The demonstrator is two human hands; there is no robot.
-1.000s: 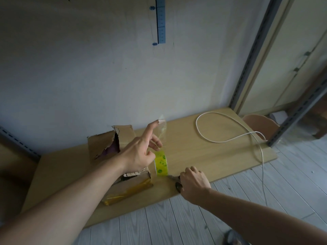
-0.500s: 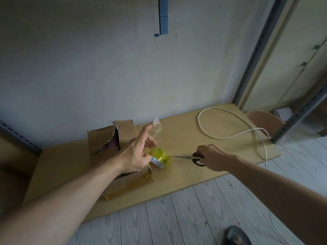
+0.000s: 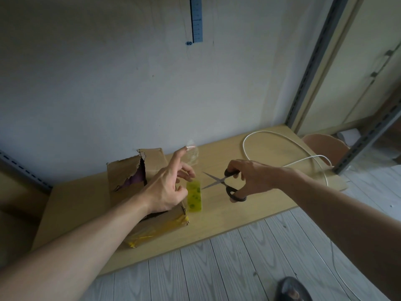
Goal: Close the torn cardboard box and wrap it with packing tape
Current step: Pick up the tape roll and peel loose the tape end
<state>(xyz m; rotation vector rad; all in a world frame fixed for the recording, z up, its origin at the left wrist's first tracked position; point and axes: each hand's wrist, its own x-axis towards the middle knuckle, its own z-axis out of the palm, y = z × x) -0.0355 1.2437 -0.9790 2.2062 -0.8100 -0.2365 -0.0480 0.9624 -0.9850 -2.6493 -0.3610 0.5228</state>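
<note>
1. Cardboard box (image 3: 130,179) lies on the wooden board (image 3: 260,205) against the wall. Its top is torn open, with something purple showing in the hole, and there is yellow tape on its near edge.
2. Left hand (image 3: 167,190) is over the box's right end. The index finger is straight, with the clear tape strip (image 3: 192,153) stuck to its tip, and the other fingers are curled. I cannot tell if they grip the strip or the roll.
3. Packing tape roll (image 3: 194,196) is just right of the box, seen edge-on.
4. Right hand (image 3: 249,179), further right of the box, holds the scissors (image 3: 219,181) by their black handles. The blades are open, with the tips near the roll.
5. Risk: the strip could slip off the fingertip and fold onto itself, since only one finger visibly holds it up.
6. Risk: the blades could nick the left fingers because the cut line is close to them.
7. Risk: a slack strip would gum the blades and cut ragged.
8. Risk: the tear is not yet closed, so tape may bridge the hole badly.
9. Risk: the white cable (image 3: 282,137), well right of the box, could snag the right arm.
10. Writing: "60" at the foot of the blue scale strip (image 3: 197,22) on the wall above the box; the finer marks are too small to read. The roll shows green dots and no readable words.
</note>
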